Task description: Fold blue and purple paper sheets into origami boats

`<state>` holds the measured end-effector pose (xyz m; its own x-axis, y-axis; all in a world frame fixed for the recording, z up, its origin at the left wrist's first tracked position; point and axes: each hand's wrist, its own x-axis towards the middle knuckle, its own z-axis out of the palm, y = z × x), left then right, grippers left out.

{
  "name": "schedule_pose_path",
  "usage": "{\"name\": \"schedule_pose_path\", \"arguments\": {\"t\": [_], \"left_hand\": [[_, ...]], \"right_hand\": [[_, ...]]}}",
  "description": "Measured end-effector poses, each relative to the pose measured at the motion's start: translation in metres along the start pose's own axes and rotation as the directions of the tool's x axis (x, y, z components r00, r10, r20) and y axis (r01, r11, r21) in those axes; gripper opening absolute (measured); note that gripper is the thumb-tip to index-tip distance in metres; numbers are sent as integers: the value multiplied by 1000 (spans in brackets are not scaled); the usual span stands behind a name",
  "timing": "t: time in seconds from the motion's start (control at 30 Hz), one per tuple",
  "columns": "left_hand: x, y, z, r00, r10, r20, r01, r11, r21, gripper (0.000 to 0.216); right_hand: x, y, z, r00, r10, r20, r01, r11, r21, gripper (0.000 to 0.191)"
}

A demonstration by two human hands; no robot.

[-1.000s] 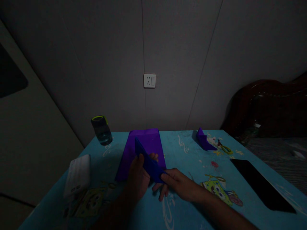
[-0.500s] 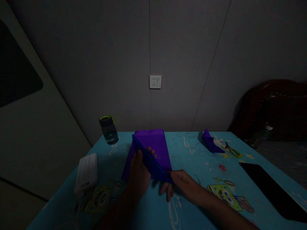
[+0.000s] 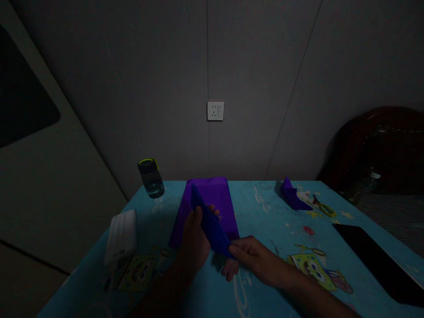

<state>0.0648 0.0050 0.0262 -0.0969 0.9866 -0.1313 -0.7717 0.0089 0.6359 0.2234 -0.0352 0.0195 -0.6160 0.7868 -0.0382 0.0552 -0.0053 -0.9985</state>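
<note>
Holding: left hand (image 3: 194, 240) grips folded blue paper (image 3: 212, 230), thumb against it; right hand (image 3: 256, 256) pinches its near-right end.
Paper's axis: far left to near right, both hands touching.

I'm seeing deep blue on the paper (image 3: 212, 227), purple on the sheet (image 3: 217, 194); cartoon figures (image 3: 311, 268) are patterning the turquoise surface (image 3: 261, 229), and lime is ringing the bottle (image 3: 151, 179).
</note>
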Motion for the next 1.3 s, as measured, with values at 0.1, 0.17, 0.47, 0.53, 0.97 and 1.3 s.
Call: {"name": "schedule_pose_path", "arguments": {"t": [0.1,0.17,0.47,0.53,0.97,1.3], "left_hand": [[-2,-4,1,1000,14,-1,-14,999,37,41],[-4,-7,1,999,44,21,-46,996,75,43],[0,-6,-3,999,41,1,-40,984,174,38],[0,-3,-3,1000,29,-4,-28,979,201,37],[-19,-18,0,962,-53,269,-113,817,565,32],[-25,-24,-7,939,-128,318,-138,710,691,40]], "right_hand": [[-1,-1,4,995,-40,-89,23,983,-182,56],[-3,0,7,984,-107,-144,48,929,-367,55],[-4,2,9,974,-161,-159,49,837,-545,43],[-4,0,9,982,-148,-118,73,872,-484,43],[0,17,2,959,-81,-273,-6,953,-304,53],[2,12,0,895,-189,-403,68,953,-296,54]]}}
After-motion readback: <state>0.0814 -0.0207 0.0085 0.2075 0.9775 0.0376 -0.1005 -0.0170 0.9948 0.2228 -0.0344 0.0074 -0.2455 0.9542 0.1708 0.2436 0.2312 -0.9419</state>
